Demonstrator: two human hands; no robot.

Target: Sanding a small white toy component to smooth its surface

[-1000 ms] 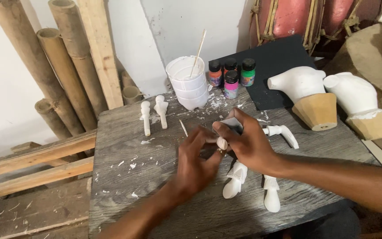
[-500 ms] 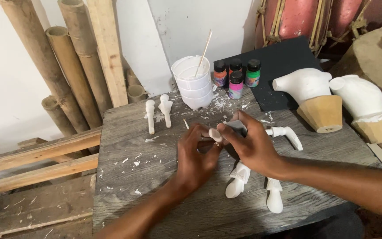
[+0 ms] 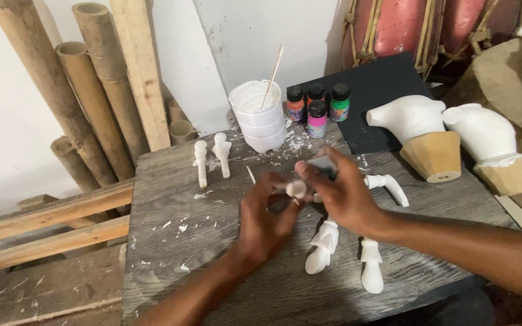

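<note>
Both hands meet over the counter [image 3: 170,199]: left hand [image 3: 267,217] and right hand [image 3: 345,193] each pinch one small white carved piece [image 3: 297,189], fingers curled closed.

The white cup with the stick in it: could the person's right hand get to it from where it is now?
Probably yes: the white cup stands just beyond the right hand with bare table between, though that hand seems busy with a small white piece.

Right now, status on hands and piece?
Left hand and right hand both grip small white figure above table. More white figures lie beneath. Nothing blocking.
</note>
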